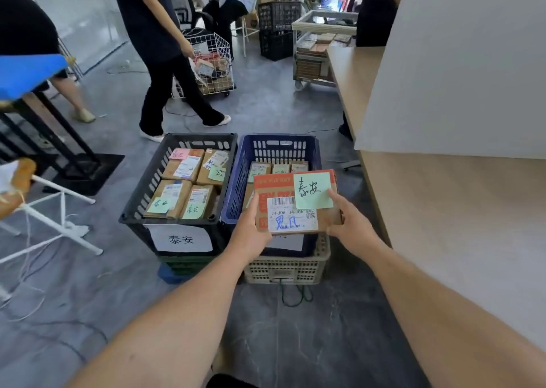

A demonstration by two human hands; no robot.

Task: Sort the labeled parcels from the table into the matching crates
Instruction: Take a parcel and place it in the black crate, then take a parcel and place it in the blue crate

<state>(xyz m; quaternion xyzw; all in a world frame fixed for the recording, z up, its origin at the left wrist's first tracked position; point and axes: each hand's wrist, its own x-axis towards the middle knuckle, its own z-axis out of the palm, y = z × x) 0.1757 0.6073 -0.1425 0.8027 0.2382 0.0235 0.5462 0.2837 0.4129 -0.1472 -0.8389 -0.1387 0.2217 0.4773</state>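
A brown and orange cardboard parcel (298,201) with a green sticky note and a white shipping label is held above the blue crate (233,186). My left hand (251,228) grips its left edge and my right hand (350,222) grips its right edge. To the left stands a black crate (139,198) holding several parcels with green notes, and a white paper sign with two black characters hangs on its front. The blue crate holds a few parcels at its far side and rests on a beige crate (295,266).
A wooden table (443,210) with a grey board (461,71) runs along the right. A person (165,54) walks on the grey floor behind the crates beside a white wire cart (212,62). White stand legs (59,210) and cables lie at the left.
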